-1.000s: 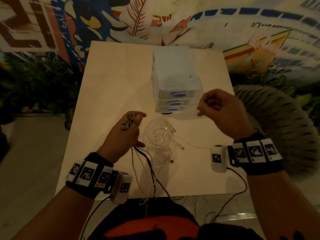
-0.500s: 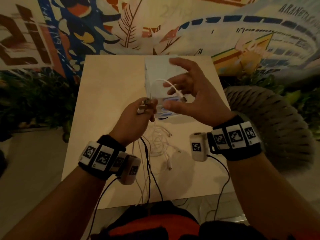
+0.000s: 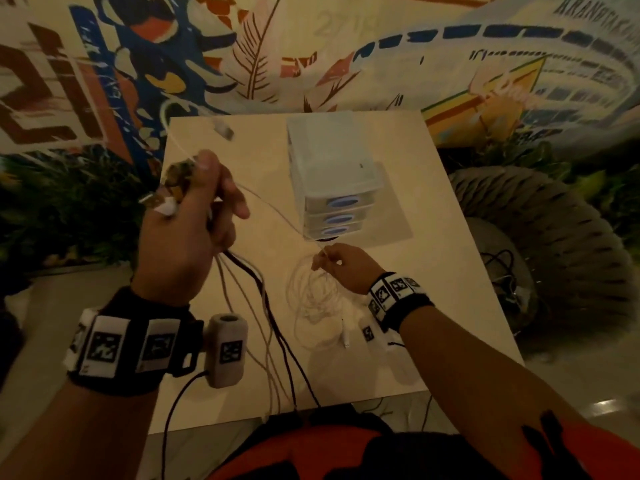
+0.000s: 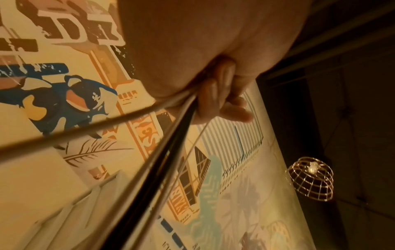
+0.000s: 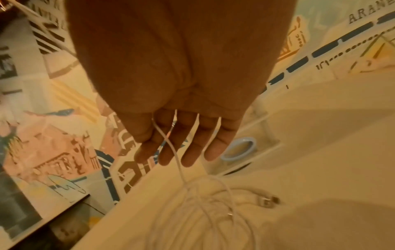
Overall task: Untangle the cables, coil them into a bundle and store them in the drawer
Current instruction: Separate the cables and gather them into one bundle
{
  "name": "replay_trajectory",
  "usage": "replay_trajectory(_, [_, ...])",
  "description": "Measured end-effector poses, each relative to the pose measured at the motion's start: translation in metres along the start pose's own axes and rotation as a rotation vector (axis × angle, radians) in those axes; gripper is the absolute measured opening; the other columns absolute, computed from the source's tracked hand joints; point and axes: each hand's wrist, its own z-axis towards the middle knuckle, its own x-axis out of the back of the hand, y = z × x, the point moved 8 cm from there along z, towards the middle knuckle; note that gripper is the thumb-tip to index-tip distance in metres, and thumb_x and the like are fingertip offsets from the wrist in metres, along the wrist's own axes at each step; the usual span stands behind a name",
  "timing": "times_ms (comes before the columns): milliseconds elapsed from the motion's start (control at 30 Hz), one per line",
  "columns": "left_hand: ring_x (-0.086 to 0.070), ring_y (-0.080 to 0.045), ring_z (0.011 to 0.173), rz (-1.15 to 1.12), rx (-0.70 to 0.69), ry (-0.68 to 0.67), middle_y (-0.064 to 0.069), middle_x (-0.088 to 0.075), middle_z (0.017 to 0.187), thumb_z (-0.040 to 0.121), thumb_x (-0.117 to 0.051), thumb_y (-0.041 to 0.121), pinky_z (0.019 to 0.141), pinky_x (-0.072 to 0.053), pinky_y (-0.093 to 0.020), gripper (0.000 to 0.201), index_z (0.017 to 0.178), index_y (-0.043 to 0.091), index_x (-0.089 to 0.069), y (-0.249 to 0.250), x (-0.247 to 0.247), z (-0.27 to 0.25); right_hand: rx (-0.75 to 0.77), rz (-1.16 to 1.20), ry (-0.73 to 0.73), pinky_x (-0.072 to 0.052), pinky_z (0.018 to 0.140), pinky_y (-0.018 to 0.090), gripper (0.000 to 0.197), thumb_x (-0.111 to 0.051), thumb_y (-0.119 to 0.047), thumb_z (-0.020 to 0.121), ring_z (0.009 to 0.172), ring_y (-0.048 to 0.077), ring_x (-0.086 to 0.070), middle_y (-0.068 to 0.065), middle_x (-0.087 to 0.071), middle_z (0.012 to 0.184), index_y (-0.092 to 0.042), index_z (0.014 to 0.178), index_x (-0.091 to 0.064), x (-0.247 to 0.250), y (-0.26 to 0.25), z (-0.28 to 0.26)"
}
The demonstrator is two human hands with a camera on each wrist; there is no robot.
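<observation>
From the head view I see my left hand (image 3: 187,237) raised above the table (image 3: 221,278), fingers clenched round a bunch of cable ends; plugs (image 3: 162,199) poke out past the knuckles, and dark and pale cables (image 3: 256,299) hang from the fist down toward my body over the near table edge. One thin white cable (image 3: 277,211) runs taut on a slant from that fist down to my right hand (image 3: 341,268), which pinches it low over the white tangle (image 3: 311,299) lying on the table in front of the drawer box (image 3: 332,178). All three drawers look closed. I judge the job is early: some cables are pulled free and gathered, the white heap is still knotted, nothing is coiled, nothing stored

From the left wrist view, the fingers (image 4: 215,94) are curled tight on the strands (image 4: 149,169), which stretch straight away from the palm toward the lower left

From the right wrist view, the fingers (image 5: 171,148) hang fairly straight, with the white cable passing between thumb and forefinger and dropping into the heap (image 5: 203,211) just beneath; a plug (image 5: 267,199) lies at its right edge, pointing right, near the lowest drawer's blue handle (image 5: 241,148)
</observation>
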Motion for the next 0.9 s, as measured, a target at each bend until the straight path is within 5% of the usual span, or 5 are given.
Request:
replay_trajectory(233, [-0.03,-0.011,0.043,0.106,0.048,0.116,0.003,-0.057,0.063,0.108,-0.042,0.037,0.043,-0.019,-0.028,0.041,0.073,0.024,-0.058,-0.022,0.028,0.002,-0.021,0.404,0.316,-0.06,0.076,0.031,0.03,-0.049,-0.029,0.107,0.079,0.014,-0.073,0.0,-0.076,0.093,-0.015,0.097,-0.075,0.06,-0.002,-0.005])
replay_trajectory(333, [-0.031,-0.009,0.04,0.222,0.092,0.071,0.002,-0.06,0.062,0.106,-0.045,0.039,0.041,-0.026,-0.021,0.041,0.074,0.016,-0.056,-0.042,0.02,0.003,0.122,0.369,0.41,-0.056,0.069,0.018,0.027,-0.051,-0.026,0.106,0.072,0.005,-0.07,-0.001,-0.074,0.085,-0.016,0.095,-0.074,0.094,-0.039,-0.01])
replay_trajectory(433, [-0.031,-0.01,0.038,0.336,0.149,0.01,0.006,-0.047,0.047,0.105,-0.045,0.046,0.045,-0.028,-0.024,0.05,0.071,0.012,-0.058,-0.056,0.008,0.002,0.23,0.203,0.463,-0.059,0.073,0.028,0.032,-0.052,-0.037,0.105,0.074,0.006,-0.07,-0.007,-0.073,0.08,-0.02,0.091,-0.074,0.121,-0.074,-0.018])
replay_trajectory(767, [-0.044,-0.015,0.061,0.435,-0.104,-0.141,-0.021,-0.047,0.07,0.092,-0.066,0.044,0.058,-0.037,-0.021,0.052,0.082,-0.005,-0.05,-0.024,-0.048,-0.002,0.504,-0.24,0.356,-0.047,0.068,0.029,0.041,-0.044,-0.05,0.101,0.082,0.014,-0.066,-0.003,-0.073,0.09,-0.022,0.102,-0.074,0.123,-0.155,-0.047])
replay_trajectory(900, [-0.055,-0.016,0.061,0.422,-0.051,-0.077,-0.001,-0.059,0.062,0.101,-0.06,0.032,0.061,-0.045,-0.028,0.037,0.074,0.006,-0.055,-0.029,-0.05,0.005,0.528,-0.273,0.301,-0.05,0.068,0.028,0.038,-0.042,-0.042,0.097,0.081,0.011,-0.067,-0.007,-0.075,0.088,-0.021,0.096,-0.074,0.099,-0.144,-0.045])
